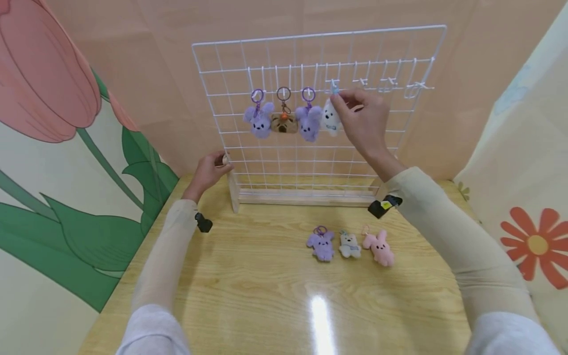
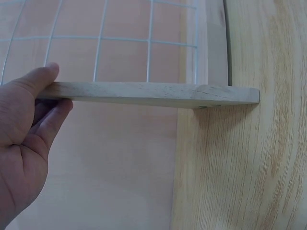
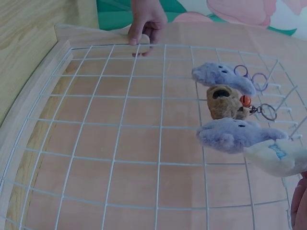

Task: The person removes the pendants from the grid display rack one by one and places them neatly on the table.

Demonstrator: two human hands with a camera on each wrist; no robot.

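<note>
My right hand [image 1: 366, 118] pinches the top of a white plush keychain [image 1: 329, 119], its light blue ring [image 1: 335, 89] right at a white hook on the wire grid rack [image 1: 284, 160]. In the right wrist view that white plush [image 3: 278, 160] overlaps the neighbouring purple one, and only the edge of my right hand [image 3: 300, 203] shows. To its left hang a purple plush keychain [image 1: 260, 123], a brown one [image 1: 284, 123] with an orange bell, and another purple one [image 1: 308, 123]. My left hand [image 2: 24, 139] grips the end of the rack's wooden side post [image 2: 144, 92] between thumb and fingers.
On the wooden table [image 1: 248, 286], in front of the rack, lie a purple plush keychain [image 1: 321, 245], a whitish one [image 1: 350, 245] and a pink one [image 1: 380, 249]. Several bare hooks [image 1: 390, 83] hang at the grid's right. A flower-printed backdrop [image 1: 57, 222] stands at the left.
</note>
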